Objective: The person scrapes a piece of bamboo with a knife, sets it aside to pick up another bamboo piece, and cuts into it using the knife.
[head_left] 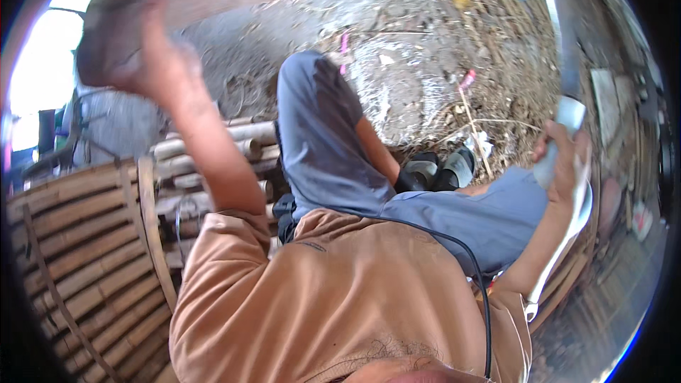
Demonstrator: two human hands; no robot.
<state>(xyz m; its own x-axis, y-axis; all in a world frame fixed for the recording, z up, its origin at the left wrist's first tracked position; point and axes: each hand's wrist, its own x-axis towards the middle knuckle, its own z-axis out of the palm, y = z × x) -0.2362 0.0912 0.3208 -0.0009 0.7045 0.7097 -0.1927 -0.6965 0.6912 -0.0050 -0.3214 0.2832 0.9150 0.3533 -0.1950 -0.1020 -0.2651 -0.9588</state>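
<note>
Gripping the thick end of a long flat wooden slat point(191, 0), the left hand point(152, 57) is raised high at the upper left, fingers closed around the wood. The slat runs from that hand toward the upper middle of the view and blurs toward its far tip. The right hand point(564, 152) is lifted at the right edge, closed on the pale handle of a long blade point(564, 42) that points straight up and appears smeared by motion.

Between the two arms lie the person's own bent legs in grey-blue trousers point(333, 149), with dark sandals point(443, 167) on the feet, and the tan shirt point(333, 291) fills the lower middle. A black cable point(454, 241) crosses the shirt and lap.

Under the left arm, a stack of round bamboo poles point(206, 152) lies sideways just beside the left knee. At the lower left stands a curved panel of woven bamboo strips point(78, 255), bound by cross ribs; whether it is a basket wall I cannot tell, and nothing shows inside it. The ground point(418, 64) beyond the feet is grey dirt littered with dry stalks, wood scraps and a few pink bits. More bamboo strips lie along the top edge.
</note>
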